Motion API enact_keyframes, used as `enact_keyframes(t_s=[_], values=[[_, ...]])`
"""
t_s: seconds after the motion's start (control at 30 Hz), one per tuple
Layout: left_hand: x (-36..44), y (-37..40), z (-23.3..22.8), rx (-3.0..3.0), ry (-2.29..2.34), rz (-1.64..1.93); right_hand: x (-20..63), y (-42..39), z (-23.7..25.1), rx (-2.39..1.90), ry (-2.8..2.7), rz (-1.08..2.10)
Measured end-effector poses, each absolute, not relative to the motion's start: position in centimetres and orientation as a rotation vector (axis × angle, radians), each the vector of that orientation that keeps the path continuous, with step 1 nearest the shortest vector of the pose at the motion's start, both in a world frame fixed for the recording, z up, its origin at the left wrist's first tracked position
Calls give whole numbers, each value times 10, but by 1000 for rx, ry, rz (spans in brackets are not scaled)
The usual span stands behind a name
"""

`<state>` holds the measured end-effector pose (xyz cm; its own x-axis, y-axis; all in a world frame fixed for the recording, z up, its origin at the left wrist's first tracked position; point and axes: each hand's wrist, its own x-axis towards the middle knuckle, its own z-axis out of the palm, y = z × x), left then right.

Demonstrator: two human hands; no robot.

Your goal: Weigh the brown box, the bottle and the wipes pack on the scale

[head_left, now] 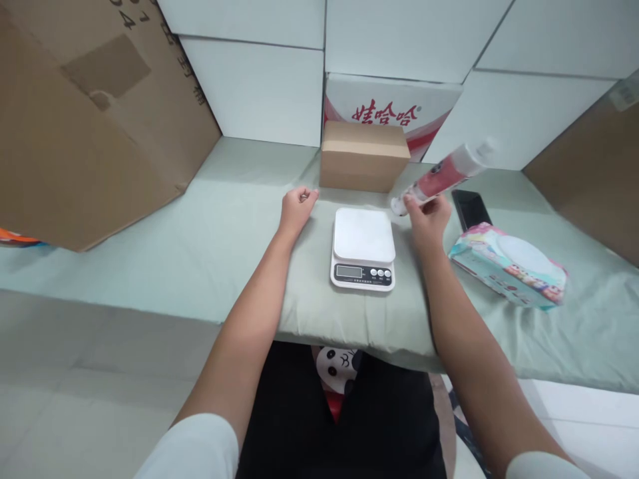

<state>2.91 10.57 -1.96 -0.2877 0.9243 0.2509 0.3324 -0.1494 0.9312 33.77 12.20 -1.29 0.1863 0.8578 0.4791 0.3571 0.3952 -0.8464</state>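
Observation:
A white digital kitchen scale sits on the pale green cloth in front of me, its platform bare. My right hand is just right of the scale and grips the cap end of a red and white tube, which slants up to the right, blurred. My left hand rests on the cloth left of the scale, fingers curled with nothing in them. A small closed brown cardboard box stands just behind the scale.
A black phone and a colourful pack of tissues lie to the right. A large brown carton leans at the left. White boxes and a red-printed carton line the back. Another brown carton is far right.

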Motion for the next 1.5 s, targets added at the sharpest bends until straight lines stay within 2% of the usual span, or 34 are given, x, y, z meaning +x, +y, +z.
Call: enact_keyframes(t_s=[0.1,0.2,0.63,0.87,0.93,1.03,1.23,1.5], values=[[30,103,-18,1437,1581,1471,364,138,-20,-1380,-1309,142],[30,103,-18,1433,1595,1500,379,149,-28,-1512,-1272,2],[33,116,-29,1393,1387,1368,377,156,-36,-1586,-1143,121],[41,135,-41,1482,1438,1255,356,136,-20,-1396,-1301,-226],[41,141,-42,1509,1486,1246,343,131,-20,-1264,-1476,-123],[40,148,-41,1525,1531,1231,329,136,-26,-1153,-1665,204],[40,152,-42,1560,1487,1214,332,168,-42,-1147,-1609,870],[41,147,-38,1558,1525,1195,338,190,-52,-1227,-1359,1021]])
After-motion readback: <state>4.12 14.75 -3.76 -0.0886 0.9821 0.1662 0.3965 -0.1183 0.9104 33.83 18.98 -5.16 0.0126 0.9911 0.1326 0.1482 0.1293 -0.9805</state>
